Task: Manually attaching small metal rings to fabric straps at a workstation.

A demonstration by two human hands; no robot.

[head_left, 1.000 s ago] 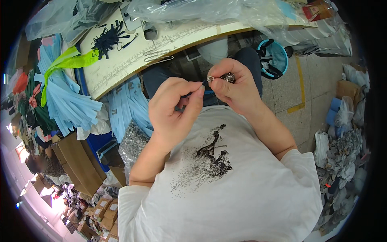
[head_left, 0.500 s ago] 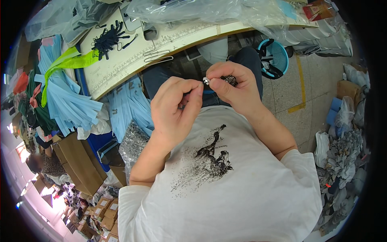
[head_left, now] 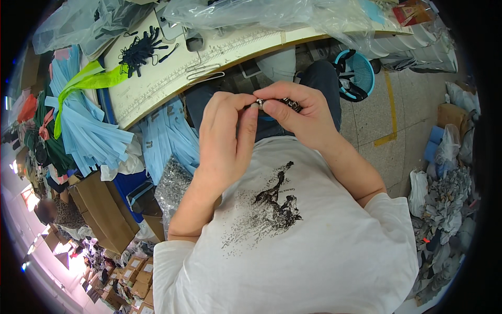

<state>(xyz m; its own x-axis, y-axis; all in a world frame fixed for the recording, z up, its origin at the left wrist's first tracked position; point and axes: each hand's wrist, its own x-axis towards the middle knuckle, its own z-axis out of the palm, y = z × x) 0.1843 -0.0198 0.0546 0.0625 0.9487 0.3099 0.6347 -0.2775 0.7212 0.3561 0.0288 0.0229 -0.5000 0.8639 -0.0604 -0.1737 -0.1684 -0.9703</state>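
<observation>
Metal piece (head_left: 260,103), small and shiny, is showing in the upper middle of the frame, and from my remote seat I am watching two bare hands meeting at it. The right hand (head_left: 303,112) is pinching it between thumb and forefinger, while a dark, glinting bunch (head_left: 292,104) is sitting partly hidden within that same hand. The left hand (head_left: 222,131) is keeping thumb and forefinger close together beside the metal piece — I am not managing to tell whether they are gripping anything.

In the upper left, a heap of dark cord loops (head_left: 140,52) is lying on the pale tabletop (head_left: 136,97), and bent wire (head_left: 206,77) is resting along its front edge. Light blue strips (head_left: 91,120) are hanging at the left of the frame, with a yellow-green strip (head_left: 78,87) trailing over them. Toward the upper right, a turquoise basket (head_left: 365,70) is standing on the floor, holding dark things.
</observation>
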